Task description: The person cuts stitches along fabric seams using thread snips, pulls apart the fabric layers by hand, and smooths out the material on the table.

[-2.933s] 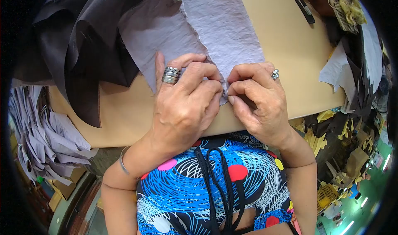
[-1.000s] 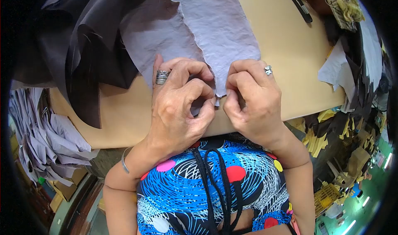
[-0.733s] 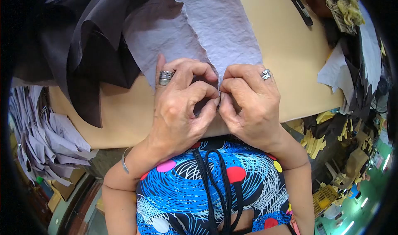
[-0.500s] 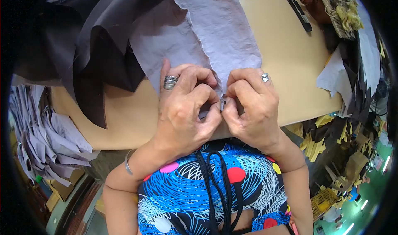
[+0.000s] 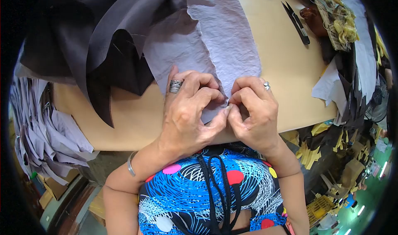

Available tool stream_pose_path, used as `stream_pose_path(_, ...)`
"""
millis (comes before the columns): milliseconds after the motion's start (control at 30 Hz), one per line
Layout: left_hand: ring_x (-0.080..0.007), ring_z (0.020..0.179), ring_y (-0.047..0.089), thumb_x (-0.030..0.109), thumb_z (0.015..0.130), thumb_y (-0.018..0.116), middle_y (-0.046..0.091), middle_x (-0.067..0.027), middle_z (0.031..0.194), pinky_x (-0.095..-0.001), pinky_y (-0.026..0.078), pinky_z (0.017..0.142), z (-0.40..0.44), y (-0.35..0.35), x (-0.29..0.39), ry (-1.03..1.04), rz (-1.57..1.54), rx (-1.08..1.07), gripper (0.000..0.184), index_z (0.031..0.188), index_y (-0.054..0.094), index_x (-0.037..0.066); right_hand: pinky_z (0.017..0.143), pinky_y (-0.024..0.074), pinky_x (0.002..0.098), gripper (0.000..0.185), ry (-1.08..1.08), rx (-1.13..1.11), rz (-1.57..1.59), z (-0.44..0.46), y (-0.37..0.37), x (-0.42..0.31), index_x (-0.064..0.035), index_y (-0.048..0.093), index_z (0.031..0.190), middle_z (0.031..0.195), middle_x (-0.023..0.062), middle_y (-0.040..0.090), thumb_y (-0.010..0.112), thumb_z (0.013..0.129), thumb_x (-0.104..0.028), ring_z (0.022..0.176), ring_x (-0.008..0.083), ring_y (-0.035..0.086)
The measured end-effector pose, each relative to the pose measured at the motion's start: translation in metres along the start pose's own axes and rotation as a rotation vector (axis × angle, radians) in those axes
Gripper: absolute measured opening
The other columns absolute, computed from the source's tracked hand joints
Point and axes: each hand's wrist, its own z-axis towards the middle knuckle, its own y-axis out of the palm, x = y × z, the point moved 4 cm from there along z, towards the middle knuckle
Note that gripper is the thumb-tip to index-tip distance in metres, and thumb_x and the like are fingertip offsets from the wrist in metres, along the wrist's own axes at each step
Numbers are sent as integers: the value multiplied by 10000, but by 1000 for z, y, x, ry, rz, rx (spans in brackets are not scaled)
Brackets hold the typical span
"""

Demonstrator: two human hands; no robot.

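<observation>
Two overlapping layers of pale lilac-grey fabric [image 5: 230,32] lie on the tan table [image 5: 124,119], narrowing toward its near edge. My left hand [image 5: 188,108], with stacked rings, pinches the lower tip of the fabric between thumb and forefinger. Right beside it, my right hand [image 5: 255,108] pinches the same tip, and the two thumbs nearly touch. The fingertips partly hide the fabric's end. Dark brown fabric [image 5: 124,65] is heaped left of the pale layers, in loose folds.
Black thread snips [image 5: 296,23] lie at the upper right beside a brown object [image 5: 314,21] and a thread-covered pad [image 5: 338,23]. Fabric scraps [image 5: 331,88] hang over the right edge. A bundle of pale pieces [image 5: 49,123] hangs at the left, and a yellow basket [image 5: 319,208] stands lower right.
The view has shifted, so the table items appear lower. Both hands parted slightly, then came together again at the fabric tip, which remains between their fingers.
</observation>
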Motion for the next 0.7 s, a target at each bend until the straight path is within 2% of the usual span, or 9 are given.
stream_pose_path(67, -281, 1002, 536, 51, 643, 704, 565, -55, 938, -559, 252, 1049, 1, 0, 1, 10, 10, -1, 143, 759, 622, 66, 640, 403, 381, 135, -14, 4, 18, 0, 0, 0, -53, 527, 680, 818, 69, 570, 628, 602, -10, 707, 261, 538)
stream_pose_path(167, -239, 926, 566, 18, 661, 709, 562, -59, 921, -549, 219, 1070, 2, 1, 0, 27, 9, 28, 140, 763, 621, 56, 644, 398, 383, 132, -31, 0, 18, 0, 0, 0, -55, 529, 678, 815, 65, 570, 633, 606, -20, 706, 258, 539)
stream_pose_path(267, -277, 995, 539, 27, 637, 697, 571, -43, 938, -554, 256, 1047, 0, 4, -3, 25, 10, 35, 130, 723, 609, 69, 646, 396, 384, 129, -28, -13, 3, 0, 0, -1, -52, 533, 688, 821, 63, 569, 630, 609, -24, 701, 258, 537)
stream_pose_path(433, -266, 992, 544, 13, 643, 690, 576, -34, 920, -551, 250, 1053, 2, 2, -3, 19, -18, 23, 126, 715, 604, 71, 646, 403, 386, 138, 14, -40, -59, 2, 2, -2, -45, 538, 715, 827, 64, 564, 621, 609, -18, 692, 267, 534)
stream_pose_path(633, -257, 996, 548, 14, 658, 687, 579, -21, 920, -556, 238, 1057, 0, 2, -4, 1, -53, 37, 121, 717, 604, 79, 621, 418, 380, 140, 82, -28, 111, 4, -5, -3, -51, 550, 726, 831, 67, 564, 646, 625, -34, 684, 258, 549)
stream_pose_path(700, -256, 999, 549, 17, 660, 686, 578, -18, 918, -559, 233, 1059, 0, 2, -4, 6, -51, 31, 122, 722, 601, 80, 615, 423, 375, 140, 44, -4, 52, 4, -1, -2, -49, 553, 719, 832, 68, 567, 657, 626, -42, 682, 254, 554)
